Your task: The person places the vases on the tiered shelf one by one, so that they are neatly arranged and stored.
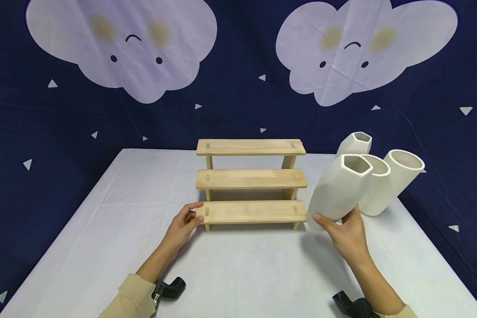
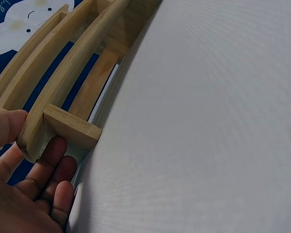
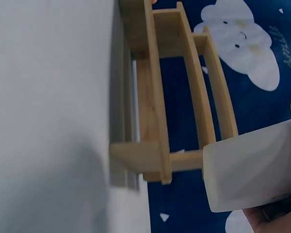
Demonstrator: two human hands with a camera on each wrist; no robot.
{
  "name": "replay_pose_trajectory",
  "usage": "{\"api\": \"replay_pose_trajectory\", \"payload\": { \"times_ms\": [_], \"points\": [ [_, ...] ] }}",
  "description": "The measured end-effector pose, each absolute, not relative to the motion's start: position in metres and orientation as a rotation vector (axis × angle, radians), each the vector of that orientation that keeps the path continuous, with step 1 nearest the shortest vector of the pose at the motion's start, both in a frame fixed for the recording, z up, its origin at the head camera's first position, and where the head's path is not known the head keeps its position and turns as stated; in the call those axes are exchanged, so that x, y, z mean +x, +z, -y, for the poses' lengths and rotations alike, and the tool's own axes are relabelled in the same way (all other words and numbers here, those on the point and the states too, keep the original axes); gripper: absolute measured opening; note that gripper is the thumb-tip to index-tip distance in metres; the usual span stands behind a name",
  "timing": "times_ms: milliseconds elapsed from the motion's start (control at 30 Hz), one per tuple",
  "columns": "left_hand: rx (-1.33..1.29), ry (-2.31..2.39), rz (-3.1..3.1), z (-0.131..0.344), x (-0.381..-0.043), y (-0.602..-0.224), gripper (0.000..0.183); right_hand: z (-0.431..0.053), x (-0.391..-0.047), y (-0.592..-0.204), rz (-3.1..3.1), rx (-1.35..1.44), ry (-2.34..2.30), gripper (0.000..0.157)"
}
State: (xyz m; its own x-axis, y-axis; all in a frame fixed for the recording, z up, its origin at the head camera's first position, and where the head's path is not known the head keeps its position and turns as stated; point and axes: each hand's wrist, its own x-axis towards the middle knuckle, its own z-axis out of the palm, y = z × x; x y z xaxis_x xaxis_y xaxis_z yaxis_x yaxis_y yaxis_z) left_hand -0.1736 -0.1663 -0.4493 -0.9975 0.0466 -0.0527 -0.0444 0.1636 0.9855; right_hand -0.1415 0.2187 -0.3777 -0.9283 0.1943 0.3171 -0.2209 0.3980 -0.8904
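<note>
A smooth, faceted white vase (image 1: pixel 335 187) is clasped low between thumb and curled fingers of the right hand (image 1: pixel 349 236), right of the stand; the three-tiered, pale wooden stand (image 1: pixel 252 179) is pinched at its lowest left end by the left hand (image 1: pixel 184 224).

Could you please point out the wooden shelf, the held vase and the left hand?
Wooden shelf (image 1: pixel 251 179), head view: middle step.
Held vase (image 1: pixel 335 190), head view: side wall.
Left hand (image 1: pixel 180 229), head view: thumb side.
</note>
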Motion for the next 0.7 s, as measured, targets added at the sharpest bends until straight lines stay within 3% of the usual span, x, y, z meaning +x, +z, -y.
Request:
{"api": "replay_pose_trajectory", "payload": {
  "times_ms": [700],
  "points": [
    [-0.017,1.981,-2.357,0.165,-0.173,-0.447,0.042,-0.172,-0.165,-0.355,2.328,0.236,1.653,0.08]
  ]
}}
